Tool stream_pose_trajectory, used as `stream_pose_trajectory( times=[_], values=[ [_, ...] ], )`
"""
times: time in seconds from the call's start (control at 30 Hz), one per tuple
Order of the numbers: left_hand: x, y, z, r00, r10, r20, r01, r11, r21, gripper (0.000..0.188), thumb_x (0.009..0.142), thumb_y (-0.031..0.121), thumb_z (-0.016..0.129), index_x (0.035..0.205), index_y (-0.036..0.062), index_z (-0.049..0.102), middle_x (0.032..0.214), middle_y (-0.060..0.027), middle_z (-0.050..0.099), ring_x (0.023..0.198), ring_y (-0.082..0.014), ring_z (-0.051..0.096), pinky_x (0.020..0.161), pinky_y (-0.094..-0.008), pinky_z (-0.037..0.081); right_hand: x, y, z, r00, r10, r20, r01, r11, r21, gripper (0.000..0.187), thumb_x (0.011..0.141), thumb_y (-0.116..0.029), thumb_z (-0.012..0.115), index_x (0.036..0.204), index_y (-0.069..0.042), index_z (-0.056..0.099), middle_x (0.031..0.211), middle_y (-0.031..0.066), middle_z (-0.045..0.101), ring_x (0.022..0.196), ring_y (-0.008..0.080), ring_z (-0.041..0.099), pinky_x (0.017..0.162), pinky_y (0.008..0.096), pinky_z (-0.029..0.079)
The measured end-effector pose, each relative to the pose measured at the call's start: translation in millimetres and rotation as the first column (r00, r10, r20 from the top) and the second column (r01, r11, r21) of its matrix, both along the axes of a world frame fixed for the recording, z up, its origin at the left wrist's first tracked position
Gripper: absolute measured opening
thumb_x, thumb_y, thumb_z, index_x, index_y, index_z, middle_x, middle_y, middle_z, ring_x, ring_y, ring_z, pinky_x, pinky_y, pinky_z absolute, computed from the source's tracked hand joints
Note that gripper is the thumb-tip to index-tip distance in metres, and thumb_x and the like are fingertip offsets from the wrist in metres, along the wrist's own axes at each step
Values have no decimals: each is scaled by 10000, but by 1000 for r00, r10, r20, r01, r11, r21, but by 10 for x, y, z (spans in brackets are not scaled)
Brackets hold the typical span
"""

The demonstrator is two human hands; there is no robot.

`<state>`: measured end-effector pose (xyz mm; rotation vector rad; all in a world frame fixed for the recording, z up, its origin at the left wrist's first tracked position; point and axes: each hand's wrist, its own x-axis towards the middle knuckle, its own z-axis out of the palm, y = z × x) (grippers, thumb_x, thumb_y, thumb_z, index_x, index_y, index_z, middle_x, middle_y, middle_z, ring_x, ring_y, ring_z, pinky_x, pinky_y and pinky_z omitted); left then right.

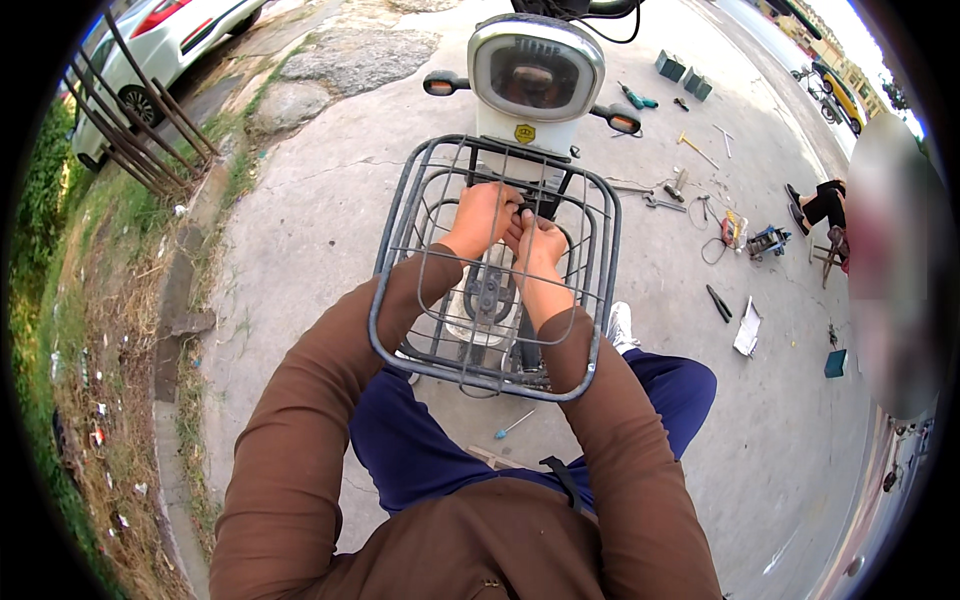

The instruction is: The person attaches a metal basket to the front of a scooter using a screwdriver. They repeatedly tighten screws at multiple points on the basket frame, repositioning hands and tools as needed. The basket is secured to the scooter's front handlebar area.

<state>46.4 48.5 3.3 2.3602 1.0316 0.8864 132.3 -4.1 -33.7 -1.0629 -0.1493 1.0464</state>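
A wire basket [372, 335] is mounted on the front of a white electric scooter [497, 130], below its headlight [537, 75]. Thin basket wires cross in front of parts of my hands and sleeves. My left hand [487, 215] is closed, its fingertips pinched at a small dark part by the basket's back. Close against it, my right hand [538, 243] is also closed, thumb and fingers drawn together at the same spot. What the fingertips hold is too small and covered to name. Under the basket the scooter's front wheel and fork show partly.
On the concrete to the right lie a teal drill [638, 98], a hammer [697, 149], wrenches [664, 203], black-handled pliers [719, 304] and a white paper [747, 328]. A blue screwdriver [513, 425] lies between my legs. A person [828, 205] sits at the right. Metal rods [150, 130] stand left.
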Motion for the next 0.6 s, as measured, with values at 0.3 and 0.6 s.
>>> stream_pose_trajectory(
  times=[0.3,0.6],
  values=[
    [47,-3,-50,997,67,-24,-69,996,-51,188,757,121,597,862,-7,685,760,-179,660,722,-314,655,690,-361,513,-37,11,-10,999,-37,20,37,999,-12,202,937,-86,487,919,108,542,841,169,636,668,239,650,558,339,564],
    [33,66,-56,991,131,37,-125,984,-129,190,779,115,603,896,-9,687,745,-170,669,688,-297,663,640,-349,508,-55,116,-2,995,20,99,-21,1000,4,182,949,-107,475,941,70,517,855,152,620,697,230,654,571,343,587]
  ],
)
